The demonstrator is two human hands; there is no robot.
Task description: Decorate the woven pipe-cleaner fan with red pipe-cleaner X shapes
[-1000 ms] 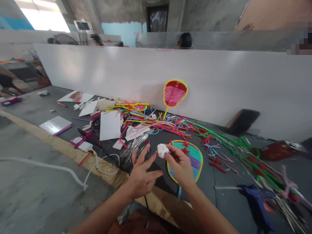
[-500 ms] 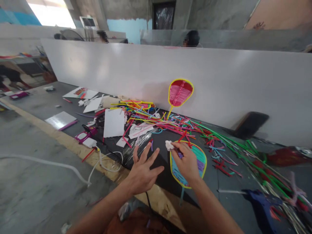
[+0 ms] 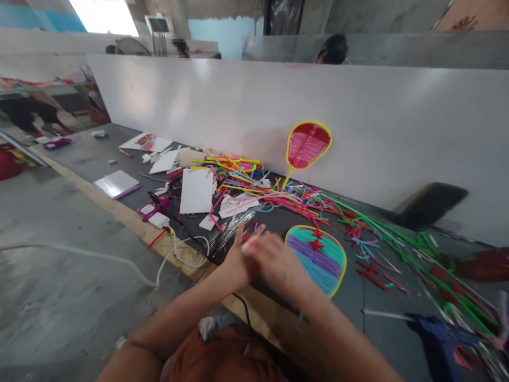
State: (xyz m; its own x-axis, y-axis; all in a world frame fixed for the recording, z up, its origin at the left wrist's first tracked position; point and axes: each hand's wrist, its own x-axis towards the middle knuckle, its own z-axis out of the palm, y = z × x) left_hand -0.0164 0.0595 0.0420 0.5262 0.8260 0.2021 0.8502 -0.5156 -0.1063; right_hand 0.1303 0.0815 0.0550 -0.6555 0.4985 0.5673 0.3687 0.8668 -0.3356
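Observation:
My right hand [image 3: 280, 262], blurred by motion, is closed around a crumpled white tissue [image 3: 248, 244], of which only a small part shows. It presses against my left hand [image 3: 237, 265], whose fingers are stretched out and partly hidden behind it. Just right of my hands lies a rounded fan-shaped piece [image 3: 318, 262] made of pipe cleaners, with a yellow rim, teal and purple bands and red knots near its top. My right forearm covers its lower edge. A pink and red fan [image 3: 309, 146] with a yellow rim leans upright against the white panel.
Loose pipe cleaners [image 3: 278, 199] are heaped along the white panel [image 3: 199, 101]. White boards [image 3: 196, 191], a purple device [image 3: 149, 211] and a white cable [image 3: 178, 254] lie to the left. At right are a dark phone-like slab [image 3: 433, 206] and a blue glue gun [image 3: 437, 334].
My right hand has moved left with the tissue, from above the teal fan onto my left hand. The teal fan is more exposed now. The view has shifted slightly.

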